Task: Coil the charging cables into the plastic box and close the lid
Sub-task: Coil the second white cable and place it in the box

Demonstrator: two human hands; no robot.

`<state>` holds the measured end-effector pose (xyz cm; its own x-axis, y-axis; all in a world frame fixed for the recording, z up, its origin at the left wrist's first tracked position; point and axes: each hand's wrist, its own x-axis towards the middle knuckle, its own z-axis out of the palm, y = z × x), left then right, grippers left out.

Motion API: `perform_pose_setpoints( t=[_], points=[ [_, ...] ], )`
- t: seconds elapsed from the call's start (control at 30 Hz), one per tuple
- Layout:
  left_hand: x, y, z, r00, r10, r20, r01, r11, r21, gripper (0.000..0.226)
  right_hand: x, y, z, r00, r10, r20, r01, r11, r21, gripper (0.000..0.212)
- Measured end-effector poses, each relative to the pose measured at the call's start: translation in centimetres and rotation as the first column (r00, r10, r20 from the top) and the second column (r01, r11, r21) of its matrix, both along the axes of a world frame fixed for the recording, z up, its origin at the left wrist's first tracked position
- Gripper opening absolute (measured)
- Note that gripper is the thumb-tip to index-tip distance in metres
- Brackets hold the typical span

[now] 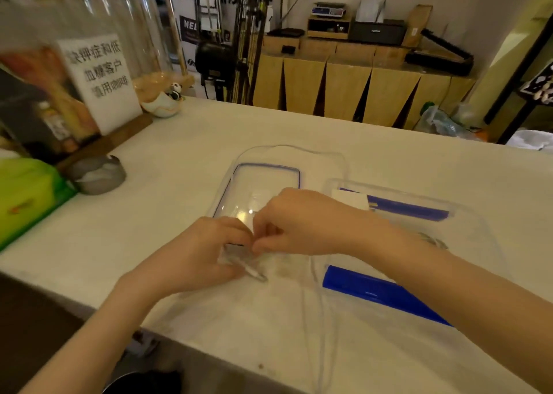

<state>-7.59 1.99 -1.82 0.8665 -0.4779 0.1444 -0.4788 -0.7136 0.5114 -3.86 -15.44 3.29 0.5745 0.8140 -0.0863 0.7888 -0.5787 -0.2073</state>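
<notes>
Head view, left to right: on the white worktop (167, 166) the left hand (203, 253) and right hand (302, 223) meet at frame centre, both pinching what looks like a blurred white cable (321, 319) end. Behind them lies the clear lid (257, 181); the plastic box (466, 226) sits at right.

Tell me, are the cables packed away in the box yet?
Not yet. Done: the clear lid with the blue seal is off, lying on the white counter. In hand: the left hand and right hand pinch one end of a thin pale cable, which trails loose over the counter edge. Left: coiling it into the clear plastic box with blue clips and closing the lid.
</notes>
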Motion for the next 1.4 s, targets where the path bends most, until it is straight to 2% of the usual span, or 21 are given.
perform_pose_setpoints(
  t=[0.13, 0.23, 0.33, 0.4, 0.47, 0.53, 0.57, 0.63, 0.67, 0.73, 0.8, 0.87, 0.93, 1.0, 1.07, 1.1, 1.13, 1.2, 1.27, 1.37, 1.4],
  points=[
    [0.1, 0.3, -0.8, 0.996, 0.022, 0.090, -0.022, 1.000, -0.006, 0.015, -1.2, 1.6, -1.9, 0.995, 0.001, 0.097, 0.017, 0.983, -0.181, 0.043],
    [0.2, 0.4, -0.8, 0.993, 0.045, 0.108, -0.039, 0.998, -0.057, 0.013, -1.2, 1.8, -2.2, 0.989, -0.016, 0.147, 0.038, 0.987, -0.154, 0.037],
    [0.6, 0.2, 0.2, 0.950, 0.230, 0.213, -0.195, 0.966, -0.171, 0.019, -0.4, 1.3, -0.9, 0.977, -0.114, 0.179, 0.117, 0.993, -0.006, 0.025],
    [1.0, -0.3, 1.3, 0.852, 0.462, 0.246, -0.384, 0.871, -0.306, 0.033, 0.3, 0.7, 0.5, 0.959, -0.202, 0.197, 0.179, 0.975, 0.127, 0.028],
    [1.6, -1.2, 2.5, 0.760, 0.623, 0.183, -0.504, 0.744, -0.440, 0.044, 0.8, 0.1, 1.7, 0.940, -0.281, 0.191, 0.224, 0.935, 0.275, 0.027],
    [2.3, -2.1, 3.7, 0.747, 0.664, 0.016, -0.554, 0.637, -0.536, 0.056, 1.2, -0.3, 2.5, 0.918, -0.349, 0.186, 0.240, 0.865, 0.441, 0.027],
    [2.7, -2.5, 4.4, 0.770, 0.624, -0.136, -0.572, 0.579, -0.581, 0.059, 1.3, -0.4, 2.7, 0.909, -0.375, 0.184, 0.241, 0.830, 0.503, 0.026],
    [3.5, -3.4, 6.1, 0.811, 0.364, -0.458, -0.584, 0.458, -0.670, 0.054, 1.6, -0.6, 2.8, 0.895, -0.394, 0.210, 0.216, 0.794, 0.568, 0.026],
    [3.8, -3.8, 6.8, 0.820, 0.227, -0.525, -0.568, 0.431, -0.701, 0.050, 1.7, -0.7, 2.9, 0.889, -0.386, 0.245, 0.190, 0.800, 0.570, 0.025],
    [4.2, -4.6, 8.2, 0.868, 0.105, -0.486, -0.477, 0.453, -0.753, 0.040, 1.9, -0.9, 3.1, 0.883, -0.340, 0.324, 0.129, 0.839, 0.529, 0.026],
    [4.6, -5.4, 9.7, 0.906, 0.075, -0.417, -0.398, 0.489, -0.776, 0.031, 2.1, -1.3, 3.4, 0.895, -0.283, 0.346, 0.079, 0.863, 0.499, 0.028],
    [5.2, -6.1, 11.1, 0.923, 0.088, -0.375, -0.360, 0.547, -0.756, 0.026, 2.2, -2.2, 4.2, 0.934, -0.269, 0.236, 0.088, 0.812, 0.577, 0.024],
    [6.0, -6.2, 12.6, 0.939, 0.092, -0.333, -0.325, 0.563, -0.760, 0.026, 2.8, -3.4, 5.2, 0.942, -0.317, 0.106, 0.127, 0.633, 0.764, 0.021],
    [6.7, -5.9, 14.0, 0.953, 0.007, -0.304, -0.254, 0.569, -0.782, 0.028, 4.1, -4.6, 6.0, 0.916, -0.400, 0.030, 0.155, 0.422, 0.893, 0.020],
    [6.9, -5.9, 15.2, 0.942, -0.142, -0.305, -0.149, 0.637, -0.757, 0.030, 5.5, -4.9, 6.6, 0.896, -0.437, -0.081, 0.243, 0.328, 0.913, 0.020],
    [7.0, -6.0, 15.4, 0.921, -0.228, -0.316, -0.089, 0.666, -0.740, 0.031, 6.1, -4.8, 6.8, 0.910, -0.376, -0.176, 0.306, 0.322, 0.896, 0.023],
    [7.0, -6.2, 15.6, 0.894, -0.307, -0.327, -0.032, 0.683, -0.730, 0.032, 6.6, -4.6, 6.7, 0.919, -0.247, -0.309, 0.377, 0.318, 0.870, 0.026],
    [6.9, -6.7, 15.4, 0.848, -0.412, -0.334, 0.060, 0.700, -0.712, 0.034, 7.1, -3.9, 6.4, 0.864, -0.009, -0.504, 0.478, 0.333, 0.813, 0.026],
    [6.9, -7.2, 15.2, 0.845, -0.450, -0.291, 0.139, 0.709, -0.692, 0.035, 7.3, -3.2, 5.8, 0.852, 0.045, -0.521, 0.470, 0.373, 0.800, 0.022],
    [7.2, -6.9, 15.2, 0.871, -0.444, -0.208, 0.150, 0.645, -0.749, 0.035, 7.3, -1.8, 4.3, 0.897, 0.029, -0.440, 0.355, 0.544, 0.760, 0.022],
    [7.4, -6.6, 15.2, 0.878, -0.435, -0.199, 0.126, 0.611, -0.781, 0.035, 7.1, -1.6, 3.7, 0.922, -0.033, -0.386, 0.327, 0.601, 0.729, 0.022]
  ],
)
